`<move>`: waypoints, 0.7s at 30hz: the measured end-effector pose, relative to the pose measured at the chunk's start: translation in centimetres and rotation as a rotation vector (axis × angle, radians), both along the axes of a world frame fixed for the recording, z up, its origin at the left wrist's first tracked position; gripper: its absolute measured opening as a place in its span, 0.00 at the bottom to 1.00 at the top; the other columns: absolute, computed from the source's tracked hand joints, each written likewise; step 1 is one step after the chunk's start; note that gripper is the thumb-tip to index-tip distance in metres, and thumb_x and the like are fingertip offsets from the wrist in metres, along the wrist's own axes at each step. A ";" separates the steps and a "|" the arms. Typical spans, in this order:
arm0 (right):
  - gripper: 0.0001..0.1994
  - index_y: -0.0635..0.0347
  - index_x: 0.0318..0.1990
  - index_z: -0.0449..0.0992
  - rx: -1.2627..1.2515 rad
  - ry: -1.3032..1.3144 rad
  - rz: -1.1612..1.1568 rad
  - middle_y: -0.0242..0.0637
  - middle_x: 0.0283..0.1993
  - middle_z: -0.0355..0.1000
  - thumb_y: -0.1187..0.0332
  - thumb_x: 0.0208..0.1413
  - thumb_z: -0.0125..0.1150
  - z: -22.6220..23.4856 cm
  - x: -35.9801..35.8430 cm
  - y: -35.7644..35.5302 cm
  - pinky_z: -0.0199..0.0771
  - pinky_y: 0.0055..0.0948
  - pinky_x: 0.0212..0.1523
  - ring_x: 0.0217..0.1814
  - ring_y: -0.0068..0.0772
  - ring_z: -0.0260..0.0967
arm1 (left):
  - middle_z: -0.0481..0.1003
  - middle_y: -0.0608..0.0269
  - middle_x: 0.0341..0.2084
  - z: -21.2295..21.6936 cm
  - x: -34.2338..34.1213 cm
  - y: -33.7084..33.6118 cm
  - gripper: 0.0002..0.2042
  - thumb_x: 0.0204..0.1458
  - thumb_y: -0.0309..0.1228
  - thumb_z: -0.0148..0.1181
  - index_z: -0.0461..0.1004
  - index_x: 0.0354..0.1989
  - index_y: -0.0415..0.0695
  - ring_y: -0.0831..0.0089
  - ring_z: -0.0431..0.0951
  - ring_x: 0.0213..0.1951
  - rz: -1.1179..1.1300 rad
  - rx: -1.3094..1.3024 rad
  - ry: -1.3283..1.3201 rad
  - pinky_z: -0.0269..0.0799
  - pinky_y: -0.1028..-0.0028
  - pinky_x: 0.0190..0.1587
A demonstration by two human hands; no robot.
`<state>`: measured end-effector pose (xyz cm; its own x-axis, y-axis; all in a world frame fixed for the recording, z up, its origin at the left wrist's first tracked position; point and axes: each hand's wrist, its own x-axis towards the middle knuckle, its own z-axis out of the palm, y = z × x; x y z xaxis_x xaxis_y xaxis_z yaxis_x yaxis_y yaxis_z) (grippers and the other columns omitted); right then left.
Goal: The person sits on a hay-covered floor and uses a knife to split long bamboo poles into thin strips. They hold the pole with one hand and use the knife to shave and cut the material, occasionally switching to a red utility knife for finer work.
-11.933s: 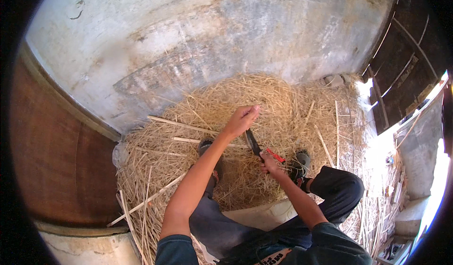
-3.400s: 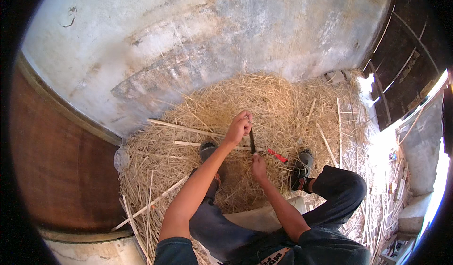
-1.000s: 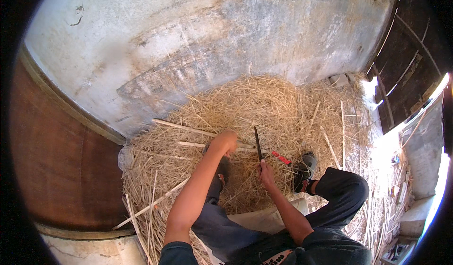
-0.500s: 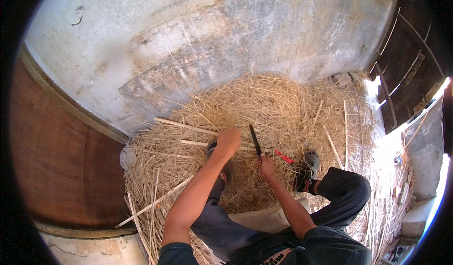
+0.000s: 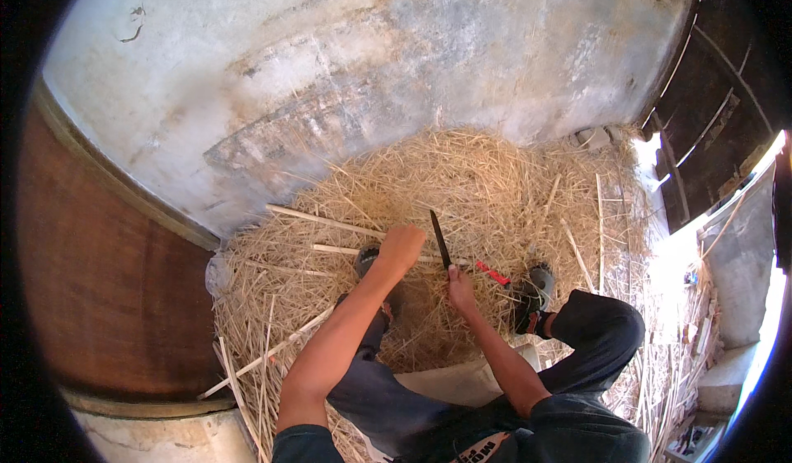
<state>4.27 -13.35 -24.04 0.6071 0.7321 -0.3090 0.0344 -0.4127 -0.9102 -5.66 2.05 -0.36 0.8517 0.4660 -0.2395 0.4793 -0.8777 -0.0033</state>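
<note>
Ground: straw heap (image 5: 462, 182) below a grey wall (image 5: 346, 75).
Left hand (image 5: 402, 244): fisted, apparently around a pale stick (image 5: 330, 221).
Right hand (image 5: 459, 284): gripping a dark blade (image 5: 440, 238), upright.

A person sits low over a heap of straw (image 5: 462, 191) piled against a stained, whitewashed wall (image 5: 346, 67). The left hand (image 5: 402, 244) is closed in a fist around a pale split cane (image 5: 363, 252) that lies across the straw. The right hand (image 5: 459, 283) grips the handle of a dark-bladed knife (image 5: 440, 238), blade pointing up and away, just beside the left hand. A small red tool (image 5: 493, 273) lies on the straw near the right hand. More cut canes (image 5: 272, 351) lie at the left.
</note>
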 end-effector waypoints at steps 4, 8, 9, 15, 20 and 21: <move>0.26 0.64 0.35 0.71 0.373 0.075 -0.144 0.38 0.22 0.63 0.48 0.73 0.39 6.7 0.6 2.0 0.61 0.38 0.27 0.22 0.34 0.61 | 0.80 0.41 0.30 2.6 0.3 -0.4 0.03 0.43 0.19 0.67 0.81 0.27 0.33 0.50 0.83 0.35 0.092 -0.091 0.116 0.80 0.58 0.36; 0.26 0.65 0.37 0.71 0.153 -0.302 -0.226 0.45 0.25 0.67 0.48 0.72 0.38 -1.4 -1.2 0.5 0.66 0.48 0.35 0.27 0.48 0.65 | 0.79 0.43 0.29 1.9 1.5 -0.1 0.03 0.42 0.17 0.67 0.80 0.27 0.33 0.51 0.83 0.34 0.027 -0.054 0.027 0.80 0.58 0.35; 0.25 0.66 0.37 0.71 -0.007 -0.477 -0.240 0.47 0.24 0.65 0.50 0.73 0.41 -6.4 -0.5 -0.1 0.67 0.48 0.36 0.28 0.50 0.64 | 0.78 0.44 0.30 1.7 3.3 -0.3 0.04 0.42 0.17 0.67 0.79 0.27 0.33 0.52 0.82 0.34 -0.036 -0.039 -0.042 0.80 0.58 0.35; 0.26 0.60 0.39 0.70 -0.133 -0.092 0.019 0.45 0.23 0.64 0.44 0.71 0.38 -1.5 -2.0 -2.4 0.68 0.47 0.31 0.25 0.47 0.64 | 0.77 0.46 0.24 -0.5 0.3 2.1 0.05 0.44 0.20 0.68 0.78 0.25 0.33 0.54 0.82 0.30 0.050 -0.042 0.019 0.80 0.59 0.33; 0.24 0.52 0.32 0.63 0.571 0.669 -0.308 0.27 0.20 0.59 0.43 0.71 0.38 7.3 0.2 0.2 0.53 0.28 0.17 0.16 0.23 0.54 | 0.76 0.47 0.24 -0.5 -0.4 2.5 0.06 0.46 0.22 0.69 0.77 0.25 0.33 0.55 0.80 0.28 0.115 -0.115 0.101 0.80 0.59 0.32; 0.23 0.50 0.31 0.62 0.671 0.653 -0.386 0.25 0.19 0.58 0.42 0.71 0.39 9.0 -0.2 0.6 0.49 0.25 0.16 0.15 0.20 0.52 | 0.76 0.48 0.24 -0.8 -0.6 2.7 0.06 0.46 0.22 0.69 0.77 0.25 0.33 0.55 0.80 0.27 0.131 -0.122 0.103 0.80 0.59 0.32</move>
